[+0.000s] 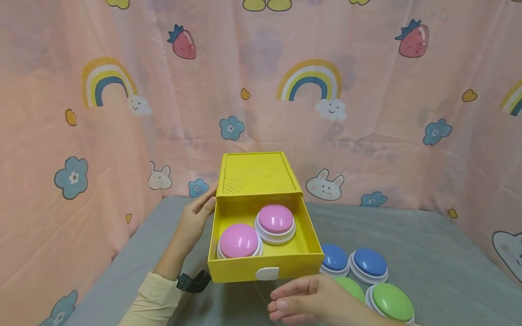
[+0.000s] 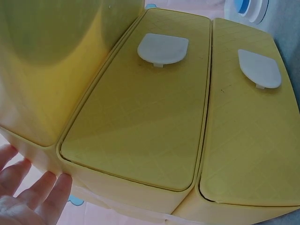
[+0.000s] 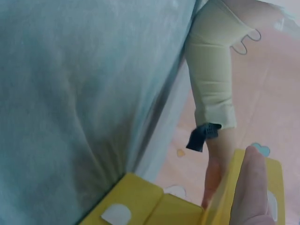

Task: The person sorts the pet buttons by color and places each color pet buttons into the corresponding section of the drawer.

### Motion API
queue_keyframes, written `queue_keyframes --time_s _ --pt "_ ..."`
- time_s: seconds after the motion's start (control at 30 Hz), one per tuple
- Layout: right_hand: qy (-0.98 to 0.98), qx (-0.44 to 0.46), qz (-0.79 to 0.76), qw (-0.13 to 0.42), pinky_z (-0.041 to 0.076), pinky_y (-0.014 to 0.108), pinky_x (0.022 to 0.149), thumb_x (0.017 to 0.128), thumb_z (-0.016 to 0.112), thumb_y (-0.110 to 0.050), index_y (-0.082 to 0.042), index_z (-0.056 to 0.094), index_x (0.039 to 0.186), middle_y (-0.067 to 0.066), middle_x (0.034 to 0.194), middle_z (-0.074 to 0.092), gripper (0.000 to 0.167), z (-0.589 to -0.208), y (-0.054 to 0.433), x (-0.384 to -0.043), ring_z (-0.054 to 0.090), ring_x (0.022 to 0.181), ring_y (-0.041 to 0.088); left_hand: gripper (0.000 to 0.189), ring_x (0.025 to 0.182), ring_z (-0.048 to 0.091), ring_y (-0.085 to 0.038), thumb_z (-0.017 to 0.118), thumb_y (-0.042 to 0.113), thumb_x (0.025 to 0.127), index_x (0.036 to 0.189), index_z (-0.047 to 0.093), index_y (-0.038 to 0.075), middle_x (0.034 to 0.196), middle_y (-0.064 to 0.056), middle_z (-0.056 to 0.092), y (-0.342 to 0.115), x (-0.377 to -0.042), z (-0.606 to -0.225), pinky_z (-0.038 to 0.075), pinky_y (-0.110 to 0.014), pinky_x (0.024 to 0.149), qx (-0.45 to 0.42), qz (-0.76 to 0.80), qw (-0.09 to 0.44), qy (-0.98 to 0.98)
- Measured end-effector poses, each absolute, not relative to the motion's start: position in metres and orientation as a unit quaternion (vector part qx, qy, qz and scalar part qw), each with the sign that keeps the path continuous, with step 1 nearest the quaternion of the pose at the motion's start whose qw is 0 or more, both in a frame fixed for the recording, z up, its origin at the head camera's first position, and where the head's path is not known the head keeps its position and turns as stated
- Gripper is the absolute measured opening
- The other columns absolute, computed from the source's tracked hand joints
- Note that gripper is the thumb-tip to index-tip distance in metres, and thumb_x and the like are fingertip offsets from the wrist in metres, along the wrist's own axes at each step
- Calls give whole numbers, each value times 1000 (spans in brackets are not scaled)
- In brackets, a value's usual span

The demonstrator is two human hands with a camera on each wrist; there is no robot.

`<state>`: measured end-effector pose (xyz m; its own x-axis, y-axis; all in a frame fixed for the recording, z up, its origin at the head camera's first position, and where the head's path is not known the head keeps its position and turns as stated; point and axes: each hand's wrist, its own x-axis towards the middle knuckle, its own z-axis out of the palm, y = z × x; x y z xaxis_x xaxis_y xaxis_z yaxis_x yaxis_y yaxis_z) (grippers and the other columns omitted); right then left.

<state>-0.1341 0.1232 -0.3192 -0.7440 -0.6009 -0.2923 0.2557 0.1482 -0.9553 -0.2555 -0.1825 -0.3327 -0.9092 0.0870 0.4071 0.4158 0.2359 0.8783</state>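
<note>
A yellow drawer cabinet (image 1: 258, 170) stands with its top drawer (image 1: 232, 270) pulled out towards me. Two pink dome buttons (image 1: 238, 240) on white bases lie inside that drawer. My left hand (image 1: 195, 222) rests along the cabinet's left side; in the left wrist view its fingertips (image 2: 58, 190) touch the side wall near the front edge. Just below the open drawer's white handle (image 1: 267, 273), my right hand (image 1: 307, 299) holds nothing, its fingers loosely extended to the left. Two lower drawers (image 2: 136, 112) are closed, each with a white handle (image 2: 163, 48).
Right of the cabinet, two blue dome buttons (image 1: 370, 261) lie on the grey cloth-covered table (image 1: 428, 253). Two green dome buttons (image 1: 393, 301) lie nearer, one partly behind my right hand. A pink patterned curtain (image 1: 253, 54) hangs behind and along both sides.
</note>
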Motion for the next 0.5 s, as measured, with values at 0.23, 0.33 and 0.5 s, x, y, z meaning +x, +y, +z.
queue_keyframes --time_s 0.23,0.33,0.5 --pt "641 -132 -668 356 59 39 94 99 62 -29 8 63 124 19 116 73 45 -325 120 -138 72 107 26 50 147 38 -22 48 36 105 153 41 22 161 3 36 -183 -256 -333 44 -41 112 -162 -596 139 -774" --pt "639 -108 -669 363 59 37 94 99 61 -36 8 62 126 18 117 72 51 -324 118 -138 71 109 26 50 147 38 -20 49 37 105 153 42 23 160 5 37 -183 -255 -333 44 -40 112 -161 -598 139 -773" --pt "621 -65 -684 376 58 37 97 101 57 -40 10 55 131 18 119 71 58 -322 117 -137 70 111 27 50 147 38 -20 49 38 105 152 42 25 159 6 37 -182 -254 -332 44 -42 113 -160 -598 139 -773"
